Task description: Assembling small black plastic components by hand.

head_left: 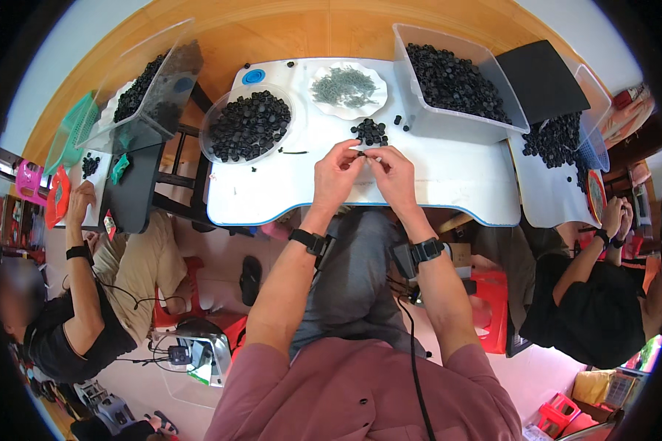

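Note:
Over the white table point(294, 191), my left hand point(336, 175) and my right hand point(392, 176) meet fingertip to fingertip. Both are closed in a pinch on a small black part point(361, 153), mostly hidden by the fingers. Just beyond my fingertips lies a loose pile of small black round caps point(369, 131). A white scalloped plate point(318, 101) behind that pile holds many thin grey-green pieces point(346, 87). Left of my hands, a round clear tub point(206, 143) is filled with black caps.
At the back right stands a large clear bin point(456, 126) of black parts. A black strip point(295, 152) and a blue ring point(254, 76) lie on the table. Two people sit at side tables, left point(81, 309) and right point(588, 301). A black cable point(412, 353) hangs before me.

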Available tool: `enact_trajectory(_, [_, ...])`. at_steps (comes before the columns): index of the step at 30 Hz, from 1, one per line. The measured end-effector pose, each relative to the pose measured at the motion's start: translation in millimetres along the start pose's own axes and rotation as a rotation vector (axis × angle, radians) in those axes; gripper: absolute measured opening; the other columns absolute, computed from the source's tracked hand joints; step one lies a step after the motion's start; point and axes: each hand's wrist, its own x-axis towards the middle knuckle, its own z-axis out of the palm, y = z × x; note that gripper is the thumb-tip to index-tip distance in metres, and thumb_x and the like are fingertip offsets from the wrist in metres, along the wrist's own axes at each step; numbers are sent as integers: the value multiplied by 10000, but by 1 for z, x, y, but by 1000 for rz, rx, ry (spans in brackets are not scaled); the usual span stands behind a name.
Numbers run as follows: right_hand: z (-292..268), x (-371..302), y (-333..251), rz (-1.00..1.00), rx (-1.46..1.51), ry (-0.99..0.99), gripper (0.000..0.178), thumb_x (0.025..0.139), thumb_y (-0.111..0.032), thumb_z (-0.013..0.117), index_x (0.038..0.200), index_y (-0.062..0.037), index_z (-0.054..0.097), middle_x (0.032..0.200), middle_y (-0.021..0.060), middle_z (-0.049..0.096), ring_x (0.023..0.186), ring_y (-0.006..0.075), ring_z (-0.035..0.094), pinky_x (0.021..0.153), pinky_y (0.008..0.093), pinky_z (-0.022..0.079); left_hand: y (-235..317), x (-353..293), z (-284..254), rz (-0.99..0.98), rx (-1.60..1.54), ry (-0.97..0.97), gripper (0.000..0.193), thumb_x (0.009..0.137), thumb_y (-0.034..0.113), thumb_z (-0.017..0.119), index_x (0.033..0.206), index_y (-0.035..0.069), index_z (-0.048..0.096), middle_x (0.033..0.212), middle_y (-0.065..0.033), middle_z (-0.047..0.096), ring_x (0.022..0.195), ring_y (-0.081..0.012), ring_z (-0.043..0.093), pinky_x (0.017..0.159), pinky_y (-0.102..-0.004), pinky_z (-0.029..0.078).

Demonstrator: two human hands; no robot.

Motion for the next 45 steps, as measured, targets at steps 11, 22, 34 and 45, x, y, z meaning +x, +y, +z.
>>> enact_trajectory(11, [-4,4,-14,-134,-129,-100,284,829,73,637,1073,-54,706,1017,78,674,757,188,660,648,289,518,4,-1,-4,-48,10,-45,256,902,4,683,1153,-23,641,988,-64,724,892,-93,656,787,-236,525])
enact_trajectory(22, [2,4,-5,-87,-48,-28,221,804,29,707,1017,-28,688,991,74,687,686,159,623,602,269,498,2,2,-5,-106,-140,-83,191,928,63,698,1090,-28,654,952,-54,707,871,-81,639,785,-228,514])
enact_trajectory(34, [-22,5,13,-29,-86,137,165,832,-74,712,986,-15,700,824,88,707,609,145,639,563,281,490,1,1,4,15,187,51,331,870,139,764,1149,-9,667,957,-67,689,772,-118,628,710,-269,526])
enact_trajectory(45, [-35,4,28,35,-159,68,196,822,-102,722,1008,-41,715,848,92,734,604,179,654,596,306,524,1,0,17,220,651,77,290,775,162,813,1035,56,741,885,-95,624,695,-196,566,653,-340,489])
